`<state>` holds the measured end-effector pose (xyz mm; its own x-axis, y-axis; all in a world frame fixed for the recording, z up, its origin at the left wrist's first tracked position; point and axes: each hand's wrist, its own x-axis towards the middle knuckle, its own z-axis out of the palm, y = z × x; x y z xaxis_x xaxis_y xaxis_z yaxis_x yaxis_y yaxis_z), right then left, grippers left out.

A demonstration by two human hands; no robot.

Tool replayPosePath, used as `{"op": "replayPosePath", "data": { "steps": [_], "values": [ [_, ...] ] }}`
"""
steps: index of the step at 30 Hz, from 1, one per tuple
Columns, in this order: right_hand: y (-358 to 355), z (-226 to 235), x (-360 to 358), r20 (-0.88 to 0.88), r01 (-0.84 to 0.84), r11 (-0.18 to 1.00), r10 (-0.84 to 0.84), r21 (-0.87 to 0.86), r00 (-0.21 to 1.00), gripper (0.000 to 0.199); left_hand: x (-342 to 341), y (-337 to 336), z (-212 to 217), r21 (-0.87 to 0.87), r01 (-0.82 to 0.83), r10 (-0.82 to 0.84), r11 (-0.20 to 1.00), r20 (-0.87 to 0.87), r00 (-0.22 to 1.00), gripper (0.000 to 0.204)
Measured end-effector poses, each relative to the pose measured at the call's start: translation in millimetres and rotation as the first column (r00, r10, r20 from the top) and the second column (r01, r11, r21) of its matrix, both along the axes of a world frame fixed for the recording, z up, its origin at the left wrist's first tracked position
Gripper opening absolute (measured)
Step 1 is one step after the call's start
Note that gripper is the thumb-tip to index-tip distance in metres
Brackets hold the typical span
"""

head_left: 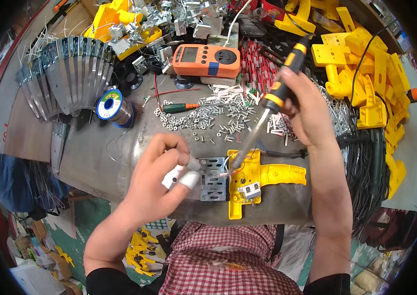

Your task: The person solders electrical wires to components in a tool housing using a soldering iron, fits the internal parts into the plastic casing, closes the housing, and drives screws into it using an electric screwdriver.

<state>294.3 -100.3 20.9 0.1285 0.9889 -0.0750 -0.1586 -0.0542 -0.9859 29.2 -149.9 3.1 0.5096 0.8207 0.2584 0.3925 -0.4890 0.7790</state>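
My right hand (311, 105) is wrapped round the yellow-and-black handle of a soldering iron (278, 88). The iron slants down to the left, its tip by thin wires at the edge of a slotted metal plate (214, 189). My left hand (154, 179), with white coverings on fingertips, is closed at the plate's left side; what its fingers pinch is hidden. Right of the plate lies an open yellow plastic handle shell (282, 174), its grip pointing right. A small grey-white switch-like block (250, 191) sits on the shell.
Screws and white rings (228, 113) spread beyond my hands, with a green screwdriver (180, 107) among them. An orange meter (206, 60) stands behind. A solder spool (115, 108) and fanned metal blades (68, 73) are left. Yellow shells (360, 64) and black cables (365, 172) crowd the right.
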Motion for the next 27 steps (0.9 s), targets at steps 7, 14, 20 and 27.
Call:
{"op": "replayPosePath", "data": {
  "steps": [7, 14, 20, 27],
  "values": [
    [-38.4, -35.0, 43.1, -0.104, 0.139, 0.987, -0.147, -0.081, 0.984, 0.021, 24.0, -43.2, -25.0, 0.275, -0.131, 0.148, 0.953, -0.043, 0.988, 0.025],
    [-45.4, -54.4, 43.7, -0.115, 0.087, 0.992, -0.098, -0.094, 0.989, 0.024, 45.2, -49.6, -36.0, 0.308, -0.236, 0.253, 0.922, -0.014, 0.967, 0.024],
    [-45.5, -61.4, 41.7, -0.143, 0.121, 0.986, -0.137, -0.115, 0.98, 0.024, 45.9, -51.1, -40.4, 0.294, -0.232, 0.249, 0.927, -0.02, 0.968, 0.023],
    [-45.2, -57.9, 40.4, -0.146, 0.124, 0.985, -0.141, -0.116, 0.979, 0.024, 47.6, -50.1, -42.4, 0.309, -0.241, 0.266, 0.92, -0.039, 0.963, 0.023]
  ]
}}
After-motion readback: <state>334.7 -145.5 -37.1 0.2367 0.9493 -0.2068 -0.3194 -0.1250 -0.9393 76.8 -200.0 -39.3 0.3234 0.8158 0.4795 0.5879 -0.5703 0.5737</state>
